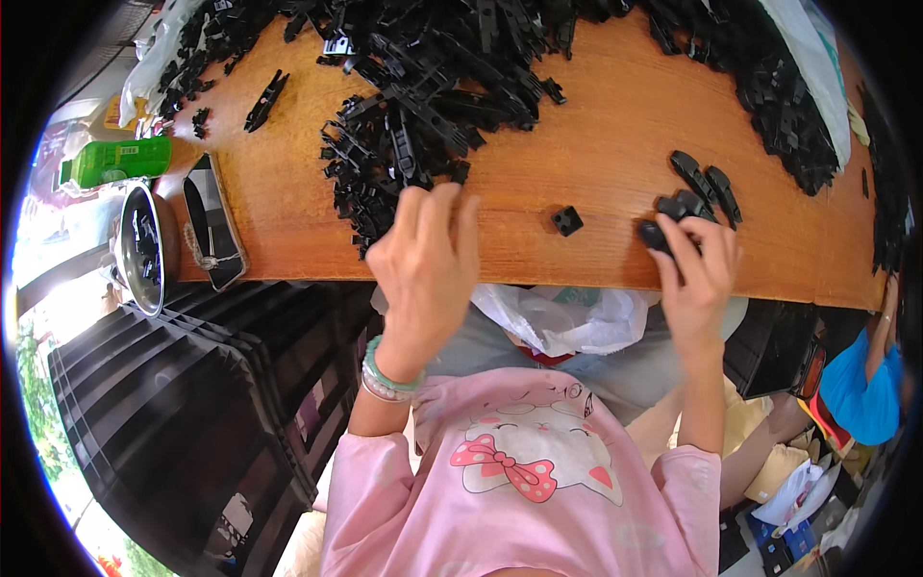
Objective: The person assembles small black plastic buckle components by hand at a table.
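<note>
A large heap of black plastic parts (423, 87), some long and some small, lies across the middle of the wooden table. At its near edge is my left hand (423, 255), with curled fingers beside a small black block (460, 172); what the fingertips hold is hidden. My right hand (700, 264) pinches a rounded black plastic part (653, 236) between thumb and fingers. Just beyond its fingers sit more small black pieces (681, 204) and two curved black parts (723, 192). Between the hands lies a black cube-shaped piece with holes (567, 220).
To the left are a green bottle (120, 162), a metal bowl (165, 255) with black pieces, and a phone (213, 221). More black parts (784, 115) line the right, by a white bag (817, 77). Black crates (173, 385) stand lower left. A person in blue (860, 389) is at right.
</note>
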A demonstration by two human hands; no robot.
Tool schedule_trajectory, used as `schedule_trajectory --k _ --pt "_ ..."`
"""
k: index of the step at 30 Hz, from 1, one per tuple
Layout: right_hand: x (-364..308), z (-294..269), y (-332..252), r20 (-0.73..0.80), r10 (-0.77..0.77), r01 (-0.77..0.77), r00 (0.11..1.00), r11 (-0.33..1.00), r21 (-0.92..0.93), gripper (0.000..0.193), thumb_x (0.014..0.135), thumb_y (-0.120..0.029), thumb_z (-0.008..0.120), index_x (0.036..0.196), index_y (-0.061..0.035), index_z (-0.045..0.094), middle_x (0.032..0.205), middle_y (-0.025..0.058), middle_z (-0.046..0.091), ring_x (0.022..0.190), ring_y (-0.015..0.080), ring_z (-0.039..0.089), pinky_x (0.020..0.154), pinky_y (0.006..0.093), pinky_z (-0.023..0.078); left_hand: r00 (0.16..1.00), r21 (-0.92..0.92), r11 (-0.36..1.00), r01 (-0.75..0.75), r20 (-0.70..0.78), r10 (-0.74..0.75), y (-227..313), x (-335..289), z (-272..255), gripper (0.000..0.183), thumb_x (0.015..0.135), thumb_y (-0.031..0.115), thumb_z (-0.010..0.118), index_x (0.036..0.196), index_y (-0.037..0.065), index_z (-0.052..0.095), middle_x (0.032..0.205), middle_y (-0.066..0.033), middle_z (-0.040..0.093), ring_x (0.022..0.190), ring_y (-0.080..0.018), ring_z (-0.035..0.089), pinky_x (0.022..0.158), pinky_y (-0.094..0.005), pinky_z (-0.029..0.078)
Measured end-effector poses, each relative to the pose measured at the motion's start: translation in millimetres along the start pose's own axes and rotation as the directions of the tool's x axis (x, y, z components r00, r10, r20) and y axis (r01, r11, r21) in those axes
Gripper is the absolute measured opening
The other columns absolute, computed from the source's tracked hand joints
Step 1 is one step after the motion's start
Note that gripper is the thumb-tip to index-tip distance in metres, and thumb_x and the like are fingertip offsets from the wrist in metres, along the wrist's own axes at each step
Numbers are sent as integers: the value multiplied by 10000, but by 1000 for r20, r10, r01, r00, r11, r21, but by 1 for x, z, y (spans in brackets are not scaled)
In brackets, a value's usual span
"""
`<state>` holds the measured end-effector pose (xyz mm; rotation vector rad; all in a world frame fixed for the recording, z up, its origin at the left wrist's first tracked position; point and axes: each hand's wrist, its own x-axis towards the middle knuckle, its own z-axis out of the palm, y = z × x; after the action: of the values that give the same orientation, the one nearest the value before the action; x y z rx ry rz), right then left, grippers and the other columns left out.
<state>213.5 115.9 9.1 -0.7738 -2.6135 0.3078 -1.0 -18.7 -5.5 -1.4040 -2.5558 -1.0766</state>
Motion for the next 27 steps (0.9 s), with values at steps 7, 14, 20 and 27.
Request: schedule_trajectory --k 7,14,20,27 --pt "79 20 -11 -149 -42 85 988 952 294 216 715 -41 721 925 -28 673 874 84 569 806 264 536 738 363 425 992 238 963 -124 15 124 -9 12 3 162 812 132 685 838 28 563 734 -90 493 510 -233 549 442 -322 410" --pt "150 65 -51 -115 -124 156 986 926 343 81 753 -59 681 819 -19 655 833 76 578 830 267 571 731 378 461 984 39 990 -136 119 130 -4 -4 3 146 804 99 670 826 32 543 743 -91 480 520 -231 545 446 -333 411" --pt "162 74 -80 -174 -333 363 927 913 184 169 730 10 680 894 -19 649 865 70 551 811 248 553 740 356 446 983 40 992 -123 144 116 1 -11 3 153 802 95 665 813 35 525 744 -89 474 524 -230 548 444 -332 419" --pt "167 75 -61 -218 -236 315 947 812 492 179 705 -17 659 876 -34 605 892 104 569 814 264 585 703 367 469 988 -64 991 -115 98 120 0 -15 10 182 775 53 696 903 22 570 748 -86 529 517 -231 555 450 -331 429"
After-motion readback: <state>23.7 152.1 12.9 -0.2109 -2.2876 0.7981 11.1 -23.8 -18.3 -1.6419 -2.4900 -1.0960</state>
